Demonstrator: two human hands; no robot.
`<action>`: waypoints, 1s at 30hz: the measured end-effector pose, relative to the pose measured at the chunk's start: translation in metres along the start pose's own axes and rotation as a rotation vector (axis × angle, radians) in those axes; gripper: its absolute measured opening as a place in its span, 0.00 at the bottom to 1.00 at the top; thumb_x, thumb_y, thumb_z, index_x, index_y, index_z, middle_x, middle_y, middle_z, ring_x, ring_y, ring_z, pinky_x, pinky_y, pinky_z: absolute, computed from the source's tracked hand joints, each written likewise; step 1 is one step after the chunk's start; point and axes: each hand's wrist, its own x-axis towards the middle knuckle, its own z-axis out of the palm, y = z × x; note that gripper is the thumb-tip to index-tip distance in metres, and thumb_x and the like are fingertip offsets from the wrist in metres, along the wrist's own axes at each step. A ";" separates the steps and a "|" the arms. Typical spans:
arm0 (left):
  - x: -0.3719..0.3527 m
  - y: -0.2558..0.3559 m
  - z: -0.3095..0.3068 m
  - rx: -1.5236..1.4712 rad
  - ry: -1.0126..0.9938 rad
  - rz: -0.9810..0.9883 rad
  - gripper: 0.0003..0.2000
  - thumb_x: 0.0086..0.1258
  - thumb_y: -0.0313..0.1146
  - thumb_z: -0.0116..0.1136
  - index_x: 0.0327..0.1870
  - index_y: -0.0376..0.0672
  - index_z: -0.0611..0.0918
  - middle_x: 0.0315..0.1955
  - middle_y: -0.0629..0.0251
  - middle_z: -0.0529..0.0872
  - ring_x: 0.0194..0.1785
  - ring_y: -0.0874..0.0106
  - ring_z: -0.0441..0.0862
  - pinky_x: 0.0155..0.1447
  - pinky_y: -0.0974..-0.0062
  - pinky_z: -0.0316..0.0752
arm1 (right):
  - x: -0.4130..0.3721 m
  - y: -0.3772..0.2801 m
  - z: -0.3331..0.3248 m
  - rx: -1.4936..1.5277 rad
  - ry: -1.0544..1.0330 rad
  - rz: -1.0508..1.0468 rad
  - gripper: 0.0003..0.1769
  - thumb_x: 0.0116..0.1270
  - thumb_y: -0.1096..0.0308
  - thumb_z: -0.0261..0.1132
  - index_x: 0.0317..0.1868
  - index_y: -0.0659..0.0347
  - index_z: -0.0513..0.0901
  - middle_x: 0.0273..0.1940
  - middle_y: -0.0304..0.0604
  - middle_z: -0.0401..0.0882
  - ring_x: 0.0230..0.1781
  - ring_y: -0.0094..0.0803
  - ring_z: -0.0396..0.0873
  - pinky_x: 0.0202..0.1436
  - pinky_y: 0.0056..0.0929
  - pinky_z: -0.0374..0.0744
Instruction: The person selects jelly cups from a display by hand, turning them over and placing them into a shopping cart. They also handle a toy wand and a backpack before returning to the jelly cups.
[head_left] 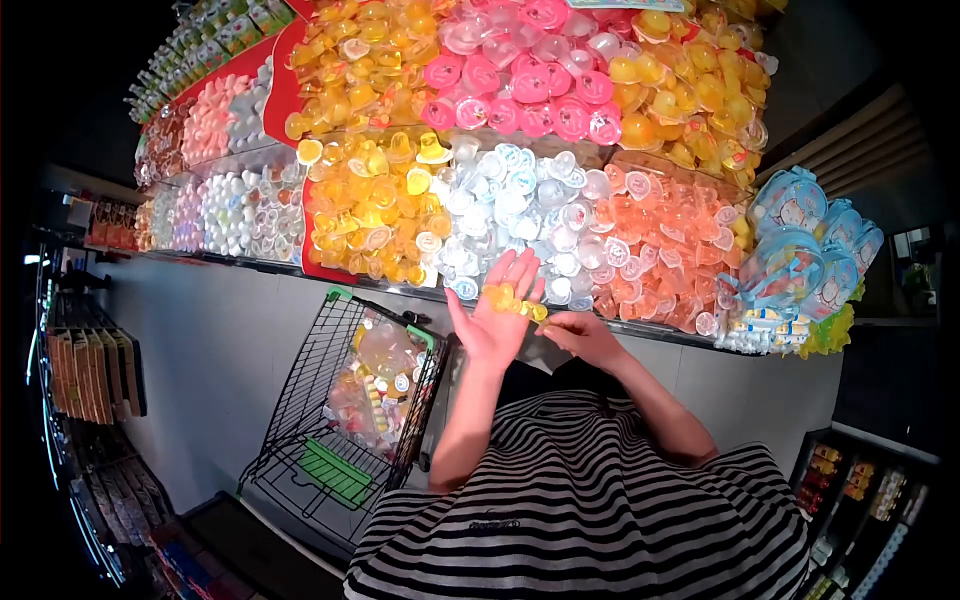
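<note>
My left hand (493, 325) is palm up with its fingers spread, at the front edge of the display. A short row of small yellow jelly cups (516, 304) lies across its fingers. My right hand (583, 338) is closed in a pinch at the right end of this row; its fingertips partly hide what they grip. Beyond my hands are heaps of clear jelly cups (512, 180), orange-pink jelly cups (650, 245) and yellow jelly cups (365, 200).
A shopping cart (300, 370) with green corners stands on my left, holding a bag of packaged goods (378, 385). Pink jelly cups (535, 85) fill the upper tier. Light blue bags (790, 265) sit at the display's right end. Shelves (860, 490) stand at lower right.
</note>
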 end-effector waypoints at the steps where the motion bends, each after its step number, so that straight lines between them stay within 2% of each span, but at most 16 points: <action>1: -0.001 0.006 -0.004 0.003 0.006 -0.010 0.53 0.67 0.72 0.48 0.79 0.31 0.54 0.79 0.42 0.51 0.82 0.50 0.49 0.83 0.49 0.43 | -0.005 -0.015 0.000 0.219 -0.055 0.163 0.14 0.79 0.62 0.59 0.49 0.63 0.87 0.24 0.25 0.69 0.23 0.12 0.63 0.26 0.16 0.61; 3: 0.005 0.019 -0.010 0.009 -0.002 -0.047 0.54 0.68 0.75 0.41 0.78 0.29 0.56 0.79 0.41 0.53 0.82 0.49 0.49 0.83 0.49 0.43 | -0.012 -0.022 0.001 0.365 -0.150 0.181 0.15 0.79 0.63 0.58 0.49 0.65 0.86 0.24 0.26 0.67 0.21 0.13 0.60 0.24 0.17 0.58; 4: 0.008 0.023 -0.015 0.065 -0.010 -0.076 0.54 0.66 0.72 0.50 0.79 0.32 0.53 0.80 0.42 0.51 0.82 0.50 0.50 0.83 0.49 0.44 | -0.014 -0.023 0.006 0.414 -0.143 0.203 0.16 0.79 0.63 0.57 0.50 0.67 0.85 0.24 0.27 0.68 0.22 0.14 0.62 0.24 0.19 0.58; 5: 0.010 0.024 -0.018 0.058 -0.020 -0.105 0.54 0.66 0.72 0.50 0.80 0.33 0.53 0.79 0.42 0.51 0.82 0.49 0.50 0.83 0.50 0.44 | -0.017 -0.025 0.013 0.464 -0.124 0.218 0.16 0.79 0.64 0.56 0.51 0.69 0.84 0.24 0.29 0.69 0.23 0.15 0.63 0.24 0.20 0.58; 7: 0.007 0.021 -0.009 0.045 -0.076 -0.204 0.51 0.68 0.70 0.51 0.78 0.34 0.57 0.78 0.42 0.55 0.81 0.49 0.54 0.83 0.50 0.45 | -0.013 -0.011 0.025 0.150 0.056 0.230 0.16 0.79 0.59 0.58 0.52 0.61 0.85 0.26 0.29 0.72 0.24 0.16 0.65 0.26 0.18 0.64; 8: 0.008 0.016 -0.011 0.236 -0.112 -0.221 0.43 0.71 0.62 0.53 0.75 0.34 0.62 0.75 0.42 0.61 0.78 0.50 0.59 0.82 0.51 0.50 | -0.018 0.009 0.026 -0.037 0.163 0.195 0.16 0.79 0.57 0.58 0.54 0.58 0.85 0.29 0.29 0.74 0.28 0.15 0.69 0.32 0.18 0.69; 10: 0.015 -0.010 -0.018 0.683 -0.194 -0.382 0.27 0.75 0.43 0.56 0.68 0.34 0.69 0.68 0.44 0.72 0.73 0.52 0.69 0.78 0.54 0.59 | -0.043 0.015 0.033 0.148 0.235 0.039 0.13 0.78 0.60 0.60 0.50 0.61 0.82 0.32 0.29 0.77 0.35 0.16 0.72 0.40 0.20 0.72; 11: 0.005 -0.005 -0.026 0.985 -0.148 -0.412 0.20 0.76 0.33 0.56 0.64 0.35 0.71 0.64 0.45 0.77 0.70 0.53 0.73 0.76 0.56 0.65 | -0.052 0.022 0.034 0.004 0.301 -0.055 0.11 0.77 0.63 0.61 0.50 0.62 0.79 0.32 0.30 0.77 0.34 0.17 0.72 0.40 0.21 0.73; 12: 0.003 -0.016 -0.025 0.975 -0.168 -0.447 0.16 0.75 0.27 0.55 0.61 0.35 0.72 0.62 0.46 0.79 0.69 0.55 0.74 0.74 0.59 0.67 | -0.061 0.021 0.036 -0.076 0.366 0.055 0.16 0.72 0.63 0.66 0.53 0.62 0.78 0.38 0.37 0.81 0.38 0.26 0.77 0.45 0.28 0.76; 13: 0.000 -0.028 -0.023 0.970 -0.178 -0.467 0.15 0.73 0.20 0.54 0.59 0.35 0.74 0.60 0.47 0.81 0.68 0.56 0.76 0.72 0.62 0.69 | -0.070 0.021 0.038 -0.188 0.474 -0.022 0.17 0.70 0.62 0.67 0.53 0.62 0.78 0.40 0.40 0.81 0.41 0.30 0.78 0.48 0.31 0.77; 16: -0.009 -0.062 -0.012 1.183 -0.434 -0.527 0.15 0.70 0.19 0.54 0.58 0.34 0.75 0.65 0.46 0.78 0.69 0.61 0.75 0.73 0.67 0.66 | -0.086 0.023 0.037 -0.408 0.687 -0.179 0.24 0.59 0.62 0.72 0.54 0.61 0.78 0.52 0.51 0.79 0.54 0.49 0.77 0.59 0.43 0.76; 20: -0.024 -0.124 -0.010 1.376 -0.556 -0.404 0.19 0.73 0.20 0.52 0.64 0.35 0.71 0.71 0.45 0.70 0.74 0.58 0.67 0.77 0.62 0.59 | -0.117 0.026 0.003 -0.595 0.756 -0.165 0.20 0.56 0.68 0.69 0.51 0.60 0.79 0.49 0.47 0.81 0.54 0.49 0.77 0.58 0.43 0.76; 23: -0.029 -0.177 -0.011 1.430 -0.572 -0.378 0.28 0.76 0.26 0.57 0.73 0.34 0.62 0.72 0.51 0.66 0.71 0.63 0.70 0.75 0.66 0.61 | -0.162 0.025 -0.042 -0.552 0.797 -0.188 0.21 0.56 0.68 0.69 0.50 0.59 0.79 0.42 0.46 0.82 0.41 0.44 0.83 0.43 0.40 0.81; 25: -0.029 -0.207 -0.013 1.334 -0.524 -0.573 0.29 0.76 0.26 0.58 0.74 0.36 0.60 0.71 0.51 0.68 0.70 0.65 0.70 0.73 0.69 0.65 | -0.204 0.015 -0.077 -0.345 0.875 -0.116 0.22 0.55 0.67 0.70 0.52 0.59 0.78 0.34 0.44 0.81 0.32 0.40 0.83 0.37 0.37 0.81; 28: -0.016 -0.231 -0.051 1.554 -0.574 -0.788 0.17 0.78 0.31 0.58 0.63 0.34 0.74 0.55 0.58 0.83 0.60 0.71 0.80 0.65 0.73 0.72 | -0.277 0.010 -0.138 -0.224 1.176 -0.178 0.22 0.57 0.71 0.68 0.53 0.59 0.75 0.33 0.41 0.83 0.30 0.29 0.81 0.35 0.27 0.79; 30: -0.012 -0.237 -0.098 1.711 -0.584 -0.897 0.15 0.77 0.34 0.60 0.57 0.34 0.78 0.49 0.58 0.86 0.54 0.71 0.83 0.60 0.73 0.76 | -0.326 0.010 -0.183 -0.046 1.331 -0.421 0.25 0.60 0.78 0.60 0.59 0.57 0.69 0.37 0.37 0.83 0.33 0.20 0.78 0.34 0.22 0.76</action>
